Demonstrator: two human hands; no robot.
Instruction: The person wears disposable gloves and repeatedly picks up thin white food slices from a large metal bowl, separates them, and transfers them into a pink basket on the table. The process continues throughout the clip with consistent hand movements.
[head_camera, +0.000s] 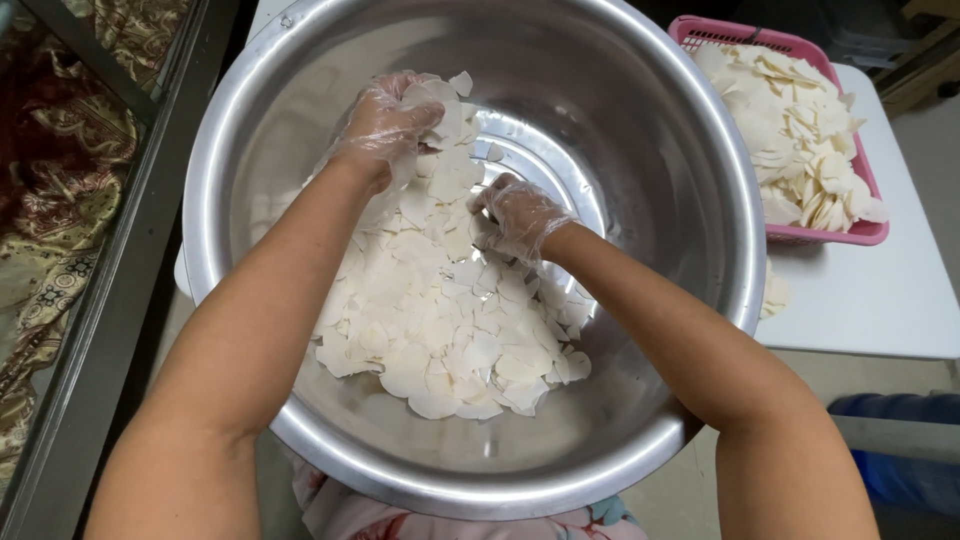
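Both hands in thin clear gloves, down inside the large steel bowl (700, 200): left hand (385, 125) at the far end of the heap of white slices (440, 300), fingers curled over and gripping a clump of them. Right hand (515, 215) near the bowl's middle, fingers bent and pinching a few slices at the heap's right edge. Right of the bowl, on the white table (860, 300), a pink basket (860, 232) holds more slices.

Thin white slices (440, 320) lie heaped in a large steel bowl (660, 130)
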